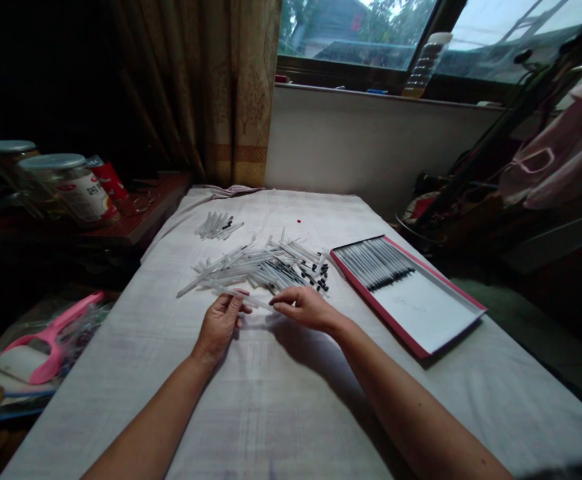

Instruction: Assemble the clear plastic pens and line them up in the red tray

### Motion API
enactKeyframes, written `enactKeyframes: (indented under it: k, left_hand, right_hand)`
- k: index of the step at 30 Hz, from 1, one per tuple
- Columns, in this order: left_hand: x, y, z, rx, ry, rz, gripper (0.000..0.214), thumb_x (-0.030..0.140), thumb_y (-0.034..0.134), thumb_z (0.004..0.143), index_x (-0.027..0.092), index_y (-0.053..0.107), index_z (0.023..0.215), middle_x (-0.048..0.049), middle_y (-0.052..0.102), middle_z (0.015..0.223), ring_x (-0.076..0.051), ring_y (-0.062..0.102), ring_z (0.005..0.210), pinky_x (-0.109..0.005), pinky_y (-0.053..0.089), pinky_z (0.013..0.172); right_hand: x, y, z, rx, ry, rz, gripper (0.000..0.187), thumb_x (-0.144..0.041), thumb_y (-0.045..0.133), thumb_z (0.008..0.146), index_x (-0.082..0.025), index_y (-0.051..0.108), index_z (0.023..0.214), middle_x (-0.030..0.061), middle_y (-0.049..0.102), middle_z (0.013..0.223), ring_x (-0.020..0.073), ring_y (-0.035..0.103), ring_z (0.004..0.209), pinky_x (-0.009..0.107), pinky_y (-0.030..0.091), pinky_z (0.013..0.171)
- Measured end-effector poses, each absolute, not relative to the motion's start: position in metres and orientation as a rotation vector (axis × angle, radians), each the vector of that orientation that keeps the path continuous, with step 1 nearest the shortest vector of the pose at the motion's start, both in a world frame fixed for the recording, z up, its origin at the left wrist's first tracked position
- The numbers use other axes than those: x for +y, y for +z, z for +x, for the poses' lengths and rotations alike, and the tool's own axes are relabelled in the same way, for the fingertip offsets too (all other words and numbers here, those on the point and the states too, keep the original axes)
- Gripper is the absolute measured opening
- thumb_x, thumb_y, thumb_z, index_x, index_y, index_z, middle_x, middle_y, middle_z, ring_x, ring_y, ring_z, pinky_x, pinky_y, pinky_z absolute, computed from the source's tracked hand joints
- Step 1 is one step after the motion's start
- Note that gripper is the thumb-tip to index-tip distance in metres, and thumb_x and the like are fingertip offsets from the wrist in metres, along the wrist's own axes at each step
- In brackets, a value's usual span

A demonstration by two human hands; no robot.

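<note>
Between the fingers of my left hand (221, 325) is a clear pen barrel (257, 303), slanting down to the right. My right hand (303, 307) pinches at the barrel's right end, where something small and dark shows at the fingertips; I cannot make out what it is. Just beyond both hands spreads a loose pile of clear pen barrels (235, 265), with thin dark refills (283, 272) and black pen caps (322, 270) on its right side. To the right lies a shallow red-edged box (435, 313) with a row of black-tipped pens (378, 262) at its far end.
The table has a pale cloth (231, 413). A smaller group of pen parts (215, 225) and a tiny red piece (299, 221) lie farther back. Jars (78, 190) stand on a side table at left. Below is a pink-handled item (53, 333). A curtain (241, 93) hangs behind.
</note>
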State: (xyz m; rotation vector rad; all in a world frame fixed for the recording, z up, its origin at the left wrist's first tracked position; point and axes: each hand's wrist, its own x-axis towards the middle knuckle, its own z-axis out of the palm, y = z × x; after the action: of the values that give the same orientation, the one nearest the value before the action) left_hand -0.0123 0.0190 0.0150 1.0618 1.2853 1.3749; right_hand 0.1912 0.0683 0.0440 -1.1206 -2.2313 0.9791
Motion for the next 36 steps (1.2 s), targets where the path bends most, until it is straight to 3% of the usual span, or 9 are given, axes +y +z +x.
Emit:
enactKeyframes:
  k: [4, 9, 15, 21, 29, 32, 36]
  left_hand:
    - [0.018, 0.019, -0.012, 1.267, 1.444, 1.015, 0.053, 0.067, 0.064, 0.071, 0.017, 0.058, 0.084, -0.0040, 0.070, 0.082, -0.012, 0.061, 0.061, -0.017, 0.042, 0.043]
    - [0.018, 0.018, -0.011, 1.247, 1.430, 1.023, 0.048, 0.065, 0.061, 0.076, 0.019, 0.055, 0.087, 0.0064, 0.055, 0.057, -0.008, 0.050, 0.046, -0.016, 0.040, 0.042]
    - [0.020, 0.016, -0.012, 1.214, 1.370, 1.020, 0.049, 0.064, 0.064, 0.074, 0.018, 0.058, 0.091, 0.0079, 0.050, 0.057, -0.006, 0.046, 0.044, -0.015, 0.037, 0.040]
    - [0.020, 0.017, -0.012, 1.234, 1.296, 1.000, 0.052, 0.063, 0.068, 0.070, 0.017, 0.062, 0.093, 0.0063, 0.054, 0.063, -0.005, 0.046, 0.043, -0.014, 0.031, 0.037]
    - [0.018, 0.017, -0.014, 1.241, 1.232, 1.065, 0.052, 0.053, 0.071, 0.070, 0.016, 0.065, 0.106, 0.0015, 0.061, 0.073, -0.007, 0.052, 0.049, -0.017, 0.035, 0.039]
    - [0.017, 0.016, -0.015, 1.250, 1.241, 1.128, 0.051, 0.049, 0.070, 0.073, 0.016, 0.064, 0.112, -0.0002, 0.063, 0.077, -0.008, 0.055, 0.052, -0.019, 0.040, 0.044]
    - [0.015, 0.014, -0.017, 1.298, 1.265, 1.309, 0.044, 0.044, 0.066, 0.077, 0.016, 0.067, 0.111, 0.0003, 0.065, 0.072, -0.009, 0.056, 0.054, -0.022, 0.048, 0.054]
  right_hand:
    - [0.100, 0.054, 0.203, -2.225, 0.609, -1.498, 0.027, -0.030, 0.052, 0.088, -0.022, 0.078, 0.093, 0.0028, 0.077, 0.086, 0.0170, 0.068, 0.078, 0.024, 0.045, 0.070]
    - [0.137, 0.056, 0.218, -2.175, 0.216, -1.983, 0.030, -0.035, 0.052, 0.089, -0.028, 0.074, 0.109, 0.0058, 0.075, 0.107, 0.0216, 0.068, 0.097, 0.026, 0.047, 0.076]
    - [0.161, 0.061, 0.208, -2.378, 0.106, -2.061, 0.034, -0.036, 0.049, 0.091, -0.025, 0.072, 0.113, 0.0109, 0.071, 0.115, 0.0235, 0.066, 0.105, 0.028, 0.048, 0.081]
    - [0.179, 0.067, 0.194, -2.431, 0.155, -2.107, 0.029, -0.024, 0.061, 0.081, -0.015, 0.075, 0.106, 0.0174, 0.072, 0.112, 0.0257, 0.067, 0.103, 0.028, 0.048, 0.081]
    - [0.177, 0.066, 0.207, -2.337, 0.184, -2.051, 0.030, -0.031, 0.051, 0.088, -0.022, 0.077, 0.101, 0.0106, 0.075, 0.105, 0.0225, 0.068, 0.098, 0.026, 0.047, 0.077]
    - [0.168, 0.057, 0.217, -2.046, 0.428, -1.893, 0.028, -0.028, 0.051, 0.086, -0.024, 0.075, 0.100, 0.0055, 0.077, 0.096, 0.0186, 0.069, 0.087, 0.025, 0.048, 0.073]
    - [0.136, 0.045, 0.218, -1.489, 1.048, -1.561, 0.018, -0.028, 0.053, 0.082, -0.018, 0.067, 0.085, 0.0047, 0.075, 0.077, 0.0140, 0.067, 0.067, 0.022, 0.046, 0.059]
